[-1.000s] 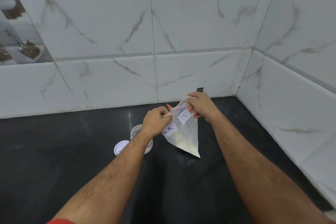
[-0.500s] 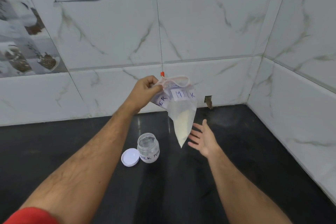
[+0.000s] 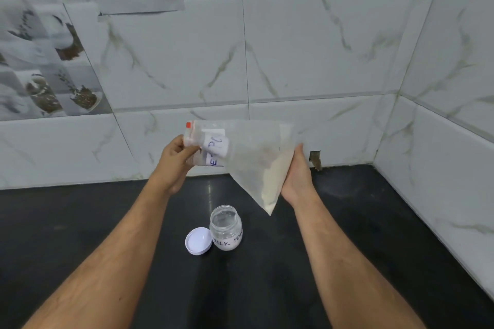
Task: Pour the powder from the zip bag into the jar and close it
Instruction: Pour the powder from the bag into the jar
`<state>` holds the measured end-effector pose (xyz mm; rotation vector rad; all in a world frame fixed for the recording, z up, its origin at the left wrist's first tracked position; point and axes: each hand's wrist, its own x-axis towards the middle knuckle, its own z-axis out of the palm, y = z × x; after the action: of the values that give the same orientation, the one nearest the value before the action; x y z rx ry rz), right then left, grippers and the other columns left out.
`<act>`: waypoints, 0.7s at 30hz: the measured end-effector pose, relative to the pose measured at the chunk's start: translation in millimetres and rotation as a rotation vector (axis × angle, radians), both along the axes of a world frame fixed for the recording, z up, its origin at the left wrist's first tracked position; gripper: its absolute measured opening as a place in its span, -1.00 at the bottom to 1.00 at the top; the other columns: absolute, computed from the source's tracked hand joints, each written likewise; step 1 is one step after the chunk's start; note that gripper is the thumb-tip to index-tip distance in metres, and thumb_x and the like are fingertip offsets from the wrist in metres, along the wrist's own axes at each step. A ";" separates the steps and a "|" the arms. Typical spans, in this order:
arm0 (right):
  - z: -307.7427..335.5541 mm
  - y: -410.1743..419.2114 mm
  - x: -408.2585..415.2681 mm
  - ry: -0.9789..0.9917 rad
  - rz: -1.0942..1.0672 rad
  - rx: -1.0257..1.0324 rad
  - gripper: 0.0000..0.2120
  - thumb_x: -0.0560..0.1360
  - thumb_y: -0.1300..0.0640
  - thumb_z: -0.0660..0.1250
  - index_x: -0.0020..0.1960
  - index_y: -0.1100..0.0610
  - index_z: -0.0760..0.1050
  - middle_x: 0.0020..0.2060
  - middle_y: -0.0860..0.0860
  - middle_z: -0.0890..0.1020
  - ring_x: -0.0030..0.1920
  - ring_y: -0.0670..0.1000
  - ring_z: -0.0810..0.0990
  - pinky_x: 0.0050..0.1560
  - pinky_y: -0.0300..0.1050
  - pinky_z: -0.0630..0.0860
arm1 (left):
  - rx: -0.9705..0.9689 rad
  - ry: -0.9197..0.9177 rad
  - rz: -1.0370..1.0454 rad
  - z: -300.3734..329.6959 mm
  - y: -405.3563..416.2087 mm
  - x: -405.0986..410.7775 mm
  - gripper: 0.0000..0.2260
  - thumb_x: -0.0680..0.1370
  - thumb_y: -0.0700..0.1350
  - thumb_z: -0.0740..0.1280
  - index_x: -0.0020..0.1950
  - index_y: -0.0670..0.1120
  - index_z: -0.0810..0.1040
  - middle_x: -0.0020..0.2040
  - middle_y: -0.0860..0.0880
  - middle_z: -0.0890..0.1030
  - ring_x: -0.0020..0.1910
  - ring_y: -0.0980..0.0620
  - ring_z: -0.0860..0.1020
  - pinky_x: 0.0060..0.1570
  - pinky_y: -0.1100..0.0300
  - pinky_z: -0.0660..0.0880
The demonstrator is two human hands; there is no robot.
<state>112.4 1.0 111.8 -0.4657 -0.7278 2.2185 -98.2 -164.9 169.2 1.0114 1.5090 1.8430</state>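
Zip bag [image 3: 248, 157] with pale powder [image 3: 272, 181] is held above the dark tabletop [image 3: 80, 222]: left hand [image 3: 176, 163] fingers pinch its zip end, right hand [image 3: 296, 176] cups its underside, palm open. Below stand the open jar [image 3: 226, 227] and, touching it, its white lid [image 3: 198, 241].

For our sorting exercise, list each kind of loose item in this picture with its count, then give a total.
Zip bag: 1
Jar: 1
Lid: 1
Total: 3
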 end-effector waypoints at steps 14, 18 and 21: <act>22.2 -8.2 -13.4 -0.401 -0.262 0.382 -0.73 0.66 0.12 0.20 0.17 0.15 0.65 0.11 0.10 0.72 0.13 0.15 0.66 0.01 -0.04 0.57 | 0.050 -0.143 0.024 3.2 -12.7 15.3 -0.46 0.52 0.16 0.35 0.25 -0.27 0.49 0.06 -0.24 0.54 0.03 -0.20 0.49 0.03 -0.15 0.41; 23.9 -5.0 -14.7 -0.427 -0.246 0.401 -0.75 0.66 0.14 0.22 0.08 0.15 0.67 0.05 0.13 0.72 0.04 0.14 0.67 -0.02 0.01 0.58 | 0.050 -0.168 0.070 2.0 -11.4 12.6 -0.81 0.61 0.03 0.30 0.04 -0.08 0.55 -0.12 -0.13 0.57 -0.21 -0.11 0.50 -0.14 0.05 0.47; 16.7 1.3 -11.8 -0.440 -0.245 0.323 -0.74 0.66 0.07 0.24 0.14 0.19 0.63 0.05 0.13 0.70 0.01 0.13 0.66 -0.04 -0.01 0.59 | 0.019 -0.090 0.111 2.2 -9.2 9.1 -0.85 0.52 -0.14 0.33 0.06 -0.12 0.53 -0.03 -0.14 0.63 -0.10 -0.09 0.60 -0.08 0.01 0.55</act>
<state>100.6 2.3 128.5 -0.8404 -1.1678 1.7434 -89.1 -174.1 171.4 0.8572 1.5237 1.9560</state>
